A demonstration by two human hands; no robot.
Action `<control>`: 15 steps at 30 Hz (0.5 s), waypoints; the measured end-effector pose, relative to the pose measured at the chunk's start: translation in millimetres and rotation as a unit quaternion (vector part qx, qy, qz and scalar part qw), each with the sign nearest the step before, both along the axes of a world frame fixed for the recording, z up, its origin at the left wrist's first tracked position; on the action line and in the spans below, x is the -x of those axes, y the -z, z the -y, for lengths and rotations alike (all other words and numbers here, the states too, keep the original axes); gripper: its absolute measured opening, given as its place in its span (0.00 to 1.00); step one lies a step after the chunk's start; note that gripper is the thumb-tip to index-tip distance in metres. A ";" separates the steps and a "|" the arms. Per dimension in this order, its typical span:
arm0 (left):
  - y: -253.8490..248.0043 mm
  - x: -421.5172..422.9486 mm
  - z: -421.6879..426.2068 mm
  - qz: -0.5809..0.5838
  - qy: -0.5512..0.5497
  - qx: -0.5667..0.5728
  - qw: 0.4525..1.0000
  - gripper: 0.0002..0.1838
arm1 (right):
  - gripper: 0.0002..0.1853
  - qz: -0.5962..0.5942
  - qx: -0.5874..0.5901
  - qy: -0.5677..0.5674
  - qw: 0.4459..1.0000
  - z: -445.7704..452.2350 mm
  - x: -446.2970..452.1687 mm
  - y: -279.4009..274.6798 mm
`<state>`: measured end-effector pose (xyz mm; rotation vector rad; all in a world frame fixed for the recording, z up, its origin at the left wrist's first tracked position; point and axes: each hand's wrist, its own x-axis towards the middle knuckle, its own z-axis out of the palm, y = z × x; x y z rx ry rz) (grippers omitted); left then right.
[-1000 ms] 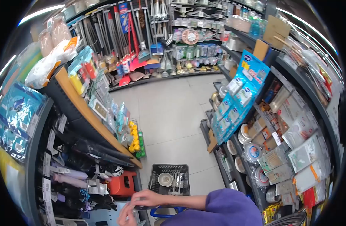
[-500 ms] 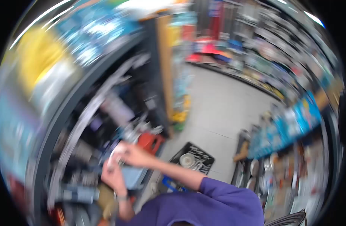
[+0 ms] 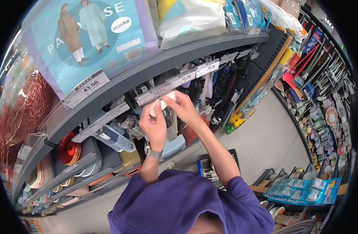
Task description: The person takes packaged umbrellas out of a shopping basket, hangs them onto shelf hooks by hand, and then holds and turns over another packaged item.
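Observation:
Both hands meet in front of the shelf's price strip (image 3: 175,84). Between them is a small white object (image 3: 162,104) with rounded ends; its kind is not clear. My left hand (image 3: 153,126), a watch (image 3: 147,148) on its wrist, closes thumb and fingers on the left end. Pinched at the other end is my right hand (image 3: 184,109). Just below, a dark item in clear wrapping (image 3: 171,124) shows between the hands; whether it joins the white object I cannot tell. Folded umbrellas (image 3: 222,84) hang behind the strip.
Packaged raincoats (image 3: 97,35) lie on the upper shelf. A clear-wrapped item (image 3: 115,138) sticks out at left. A black shopping basket (image 3: 231,156) stands on the floor by my right arm. Blue packets (image 3: 303,191) hang at lower right, and stocked racks (image 3: 323,109) line the aisle.
The view has turned toward the shelf and sharpened from blur. Both hands now appear higher in view, in front of the price strip, still together on the white object.

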<state>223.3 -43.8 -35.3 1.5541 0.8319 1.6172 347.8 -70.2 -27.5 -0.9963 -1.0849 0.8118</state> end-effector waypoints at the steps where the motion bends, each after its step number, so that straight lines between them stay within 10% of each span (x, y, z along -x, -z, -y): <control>1: -7.4 -2.1 -4.7 0.018 -0.029 -0.030 0.999 0.08 | 0.09 0.000 -0.010 0.003 1.000 -8.4 2.3 -4.0; 11: -36.6 7.6 -29.0 0.040 -0.034 -0.025 0.998 0.08 | 0.10 -0.083 -0.095 0.038 0.991 -42.5 21.1 -14.0; 15: -22.8 1.8 -54.9 0.000 -0.117 -0.109 0.987 0.11 | 0.12 0.056 -0.051 0.106 0.992 -57.9 18.1 -14.9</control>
